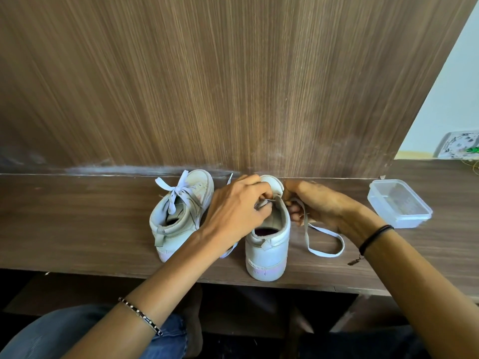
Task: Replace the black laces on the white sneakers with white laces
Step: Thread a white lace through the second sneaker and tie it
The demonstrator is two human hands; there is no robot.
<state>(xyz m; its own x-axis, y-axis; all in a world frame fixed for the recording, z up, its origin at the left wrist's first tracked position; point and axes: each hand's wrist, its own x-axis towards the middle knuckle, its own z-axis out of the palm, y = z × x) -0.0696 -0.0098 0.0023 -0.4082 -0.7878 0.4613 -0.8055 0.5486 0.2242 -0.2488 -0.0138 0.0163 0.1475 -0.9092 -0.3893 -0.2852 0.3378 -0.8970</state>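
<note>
My left hand pinches the lace over the sneaker; my right hand grips its other end. Second sneaker sits left, white-laced, bow tied. Clear box at right, contents unclear.

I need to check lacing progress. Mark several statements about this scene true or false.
1. The left sneaker has a tied white bow. True.
2. The left hand and right hand both pinch the lace at the right sneaker. True.
3. The box sits between the sneakers. False: it stands to the right of both, apart from them.
4. The lace held by the hands is black. False: it is white.
</note>
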